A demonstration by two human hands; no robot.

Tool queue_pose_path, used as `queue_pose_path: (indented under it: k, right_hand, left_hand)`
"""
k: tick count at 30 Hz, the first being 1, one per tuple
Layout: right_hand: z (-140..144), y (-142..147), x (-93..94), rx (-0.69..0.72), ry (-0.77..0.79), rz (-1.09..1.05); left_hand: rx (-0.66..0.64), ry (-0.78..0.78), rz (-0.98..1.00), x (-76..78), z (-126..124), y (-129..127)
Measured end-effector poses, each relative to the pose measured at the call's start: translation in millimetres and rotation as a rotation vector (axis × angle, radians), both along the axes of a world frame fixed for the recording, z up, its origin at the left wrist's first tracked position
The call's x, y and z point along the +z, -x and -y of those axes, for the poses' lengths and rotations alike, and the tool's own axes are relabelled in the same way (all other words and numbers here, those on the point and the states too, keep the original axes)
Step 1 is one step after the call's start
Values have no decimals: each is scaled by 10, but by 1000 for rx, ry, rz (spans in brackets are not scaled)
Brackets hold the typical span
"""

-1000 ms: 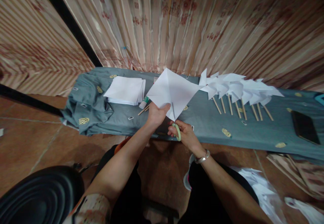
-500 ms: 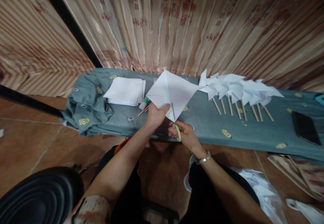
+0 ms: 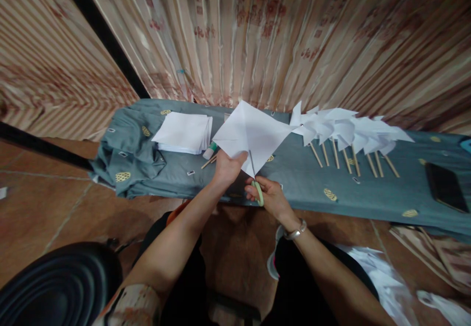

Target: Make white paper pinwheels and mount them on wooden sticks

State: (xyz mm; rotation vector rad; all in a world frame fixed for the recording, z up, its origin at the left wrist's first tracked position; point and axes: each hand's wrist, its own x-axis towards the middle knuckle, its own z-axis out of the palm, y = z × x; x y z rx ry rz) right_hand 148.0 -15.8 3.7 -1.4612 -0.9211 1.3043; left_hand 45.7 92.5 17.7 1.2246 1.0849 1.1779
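My left hand (image 3: 227, 166) grips the near left edge of a white square paper sheet (image 3: 253, 132), held up corner-down over the bench. In my right hand (image 3: 270, 196) are green-handled scissors (image 3: 257, 188), their blades reaching up into the sheet's near corner along a crease. The sheet hides part of the blades. A stack of white paper squares (image 3: 184, 132) lies to the left of my hands. A glue stick (image 3: 210, 150) and loose wooden sticks (image 3: 208, 161) lie beside that stack.
A row of several finished white paper pinwheels (image 3: 346, 129) on wooden sticks lies to the right on the grey-green cloth (image 3: 301, 183). A dark phone (image 3: 446, 186) lies at far right. Paper scraps (image 3: 382, 277) litter the tiled floor. A black round stool (image 3: 55, 286) stands lower left. Curtains hang behind.
The scissors have crept slightly further up into the sheet's corner. Otherwise hands and paper stay nearly in place.
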Motion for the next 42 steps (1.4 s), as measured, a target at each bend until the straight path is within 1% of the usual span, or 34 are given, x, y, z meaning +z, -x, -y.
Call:
queue_pose_path:
  k: [11, 17, 25, 32, 37, 42]
  right_hand:
    - [1, 10, 43, -20, 15, -6]
    - [-5, 20, 77, -39, 36, -22]
    - [-8, 13, 24, -23, 28, -44]
    - [-3, -34, -19, 4, -11, 10]
    - [-2, -61, 5, 8, -31, 75]
    - [1, -56, 36, -7, -14, 72]
  left_hand:
    - [5, 1, 10, -11, -9, -1]
    - [-9, -24, 3, -17, -9, 2]
    - [-32, -28, -27, -16, -3, 13]
    - [-70, -34, -73, -31, 28, 14]
    - [-98, -28, -84, -61, 57, 0]
    - [-103, -25, -96, -46, 77, 2]
